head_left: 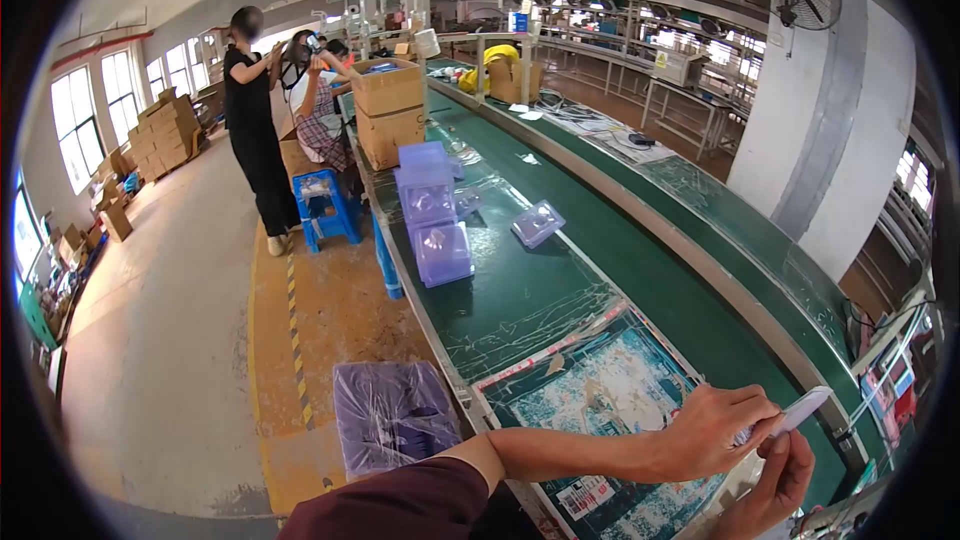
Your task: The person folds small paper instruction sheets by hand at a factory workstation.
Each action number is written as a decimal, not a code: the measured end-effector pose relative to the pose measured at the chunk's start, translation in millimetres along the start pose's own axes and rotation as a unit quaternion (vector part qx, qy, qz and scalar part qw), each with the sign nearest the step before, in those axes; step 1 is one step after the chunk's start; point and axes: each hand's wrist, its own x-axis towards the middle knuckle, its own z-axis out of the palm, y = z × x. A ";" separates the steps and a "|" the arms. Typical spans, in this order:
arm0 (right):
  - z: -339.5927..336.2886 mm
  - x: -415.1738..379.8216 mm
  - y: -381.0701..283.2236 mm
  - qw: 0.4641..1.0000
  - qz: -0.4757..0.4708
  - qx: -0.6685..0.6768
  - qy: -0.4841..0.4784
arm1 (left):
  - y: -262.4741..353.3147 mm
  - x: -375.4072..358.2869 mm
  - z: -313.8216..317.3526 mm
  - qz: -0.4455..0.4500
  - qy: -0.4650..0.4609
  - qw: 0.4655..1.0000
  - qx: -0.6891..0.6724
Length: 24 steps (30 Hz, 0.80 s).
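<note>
My left hand, at the end of a maroon sleeve, reaches across to the lower right. Its fingers are closed on a small white flat piece whose kind I cannot make out. Just below, my right hand also pinches the near end of this piece. Both hands are above the near end of the green bench, beside a scuffed, blue-and-white printed sheet under a clear cover. Part of the white piece is hidden by my fingers.
Purple-tinted clear plastic trays stand stacked on the bench, with a single tray apart. Cardboard boxes stand farther along. A plastic-wrapped purple bundle lies below left. People are near a blue stool.
</note>
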 end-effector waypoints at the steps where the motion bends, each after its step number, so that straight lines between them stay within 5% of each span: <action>1: 1.3 -1.7 0.4 1.000 -0.002 -0.007 0.018 | -1.4 -0.1 0.2 0.000 0.004 1.000 0.005; 9: -2.1 2.2 14.2 0.999 0.039 -0.004 -0.006 | 3.3 2.7 -1.2 0.017 0.013 1.000 0.020; 13: 10.7 -3.1 14.4 0.988 0.092 0.119 0.022 | -1.2 8.0 -12.3 0.017 -0.021 0.999 0.017; 17: -13.1 0.2 25.6 0.996 0.031 0.061 -0.061 | -0.1 14.1 -5.9 -0.056 -0.032 0.998 0.009; 24: -8.6 1.9 13.4 0.991 0.064 0.101 -0.051 | 1.7 17.2 -4.9 -0.064 -0.028 0.998 -0.001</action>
